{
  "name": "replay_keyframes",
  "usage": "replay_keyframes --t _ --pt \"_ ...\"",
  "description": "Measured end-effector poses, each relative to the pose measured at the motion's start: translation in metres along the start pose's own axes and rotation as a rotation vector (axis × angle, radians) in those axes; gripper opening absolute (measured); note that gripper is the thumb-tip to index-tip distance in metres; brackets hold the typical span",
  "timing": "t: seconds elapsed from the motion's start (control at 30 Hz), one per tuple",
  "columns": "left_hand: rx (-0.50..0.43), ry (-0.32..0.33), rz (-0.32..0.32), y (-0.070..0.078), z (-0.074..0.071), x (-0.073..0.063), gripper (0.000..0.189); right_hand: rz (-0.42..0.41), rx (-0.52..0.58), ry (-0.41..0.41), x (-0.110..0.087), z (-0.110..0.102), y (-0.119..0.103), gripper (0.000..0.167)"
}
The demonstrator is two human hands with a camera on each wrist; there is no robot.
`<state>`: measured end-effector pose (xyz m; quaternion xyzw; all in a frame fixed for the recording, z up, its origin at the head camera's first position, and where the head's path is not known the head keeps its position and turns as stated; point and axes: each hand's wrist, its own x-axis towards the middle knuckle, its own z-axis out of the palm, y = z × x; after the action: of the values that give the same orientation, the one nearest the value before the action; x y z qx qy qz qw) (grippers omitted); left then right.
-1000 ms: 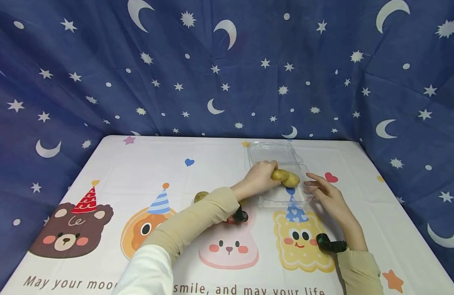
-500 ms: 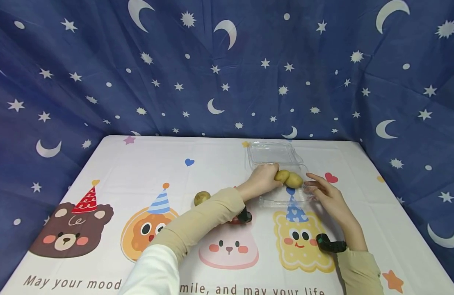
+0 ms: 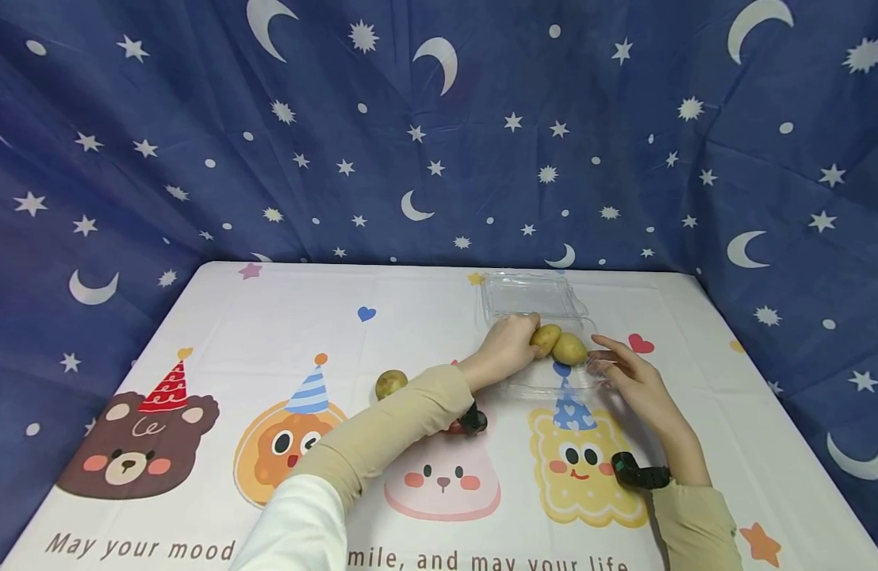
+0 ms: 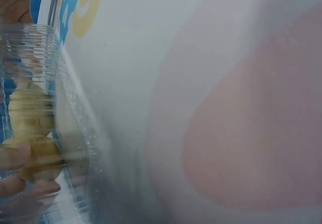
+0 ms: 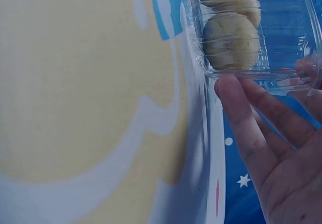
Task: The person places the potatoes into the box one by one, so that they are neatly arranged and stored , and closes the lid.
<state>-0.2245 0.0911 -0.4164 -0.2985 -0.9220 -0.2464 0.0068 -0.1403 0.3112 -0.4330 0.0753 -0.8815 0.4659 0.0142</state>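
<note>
My left hand [image 3: 505, 345] reaches into a clear plastic clamshell container [image 3: 553, 392] and holds a yellow-brown potato [image 3: 546, 339] between thumb and fingers. Right beside it in the container lies a second potato [image 3: 570, 349]. In the left wrist view both show through the ribbed wall, the nearer potato [image 4: 39, 158] under my fingertips. My right hand [image 3: 638, 385] is at the container's right side. Its thumb and fairly straight fingers touch the outside of the wall, as the right wrist view shows, close to the round potato [image 5: 231, 43].
The container's lid [image 3: 527, 295] lies folded back toward the rear table edge. Another potato [image 3: 391, 384] sits on the printed white tablecloth [image 3: 289, 317], left of the container and partly behind my left sleeve. A blue star-patterned curtain [image 3: 381, 159] hangs behind the table.
My left hand has shifted slightly right with its potato, and the second potato has moved a little right too. The right hand has stayed in place.
</note>
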Motion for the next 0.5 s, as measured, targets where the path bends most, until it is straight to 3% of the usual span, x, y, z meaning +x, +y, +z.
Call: replay_keyframes --t 0.5 --pt "-0.038 -0.034 -0.022 0.0007 -0.0084 -0.0052 0.032 0.029 0.001 -0.002 0.0011 -0.0008 -0.0021 0.046"
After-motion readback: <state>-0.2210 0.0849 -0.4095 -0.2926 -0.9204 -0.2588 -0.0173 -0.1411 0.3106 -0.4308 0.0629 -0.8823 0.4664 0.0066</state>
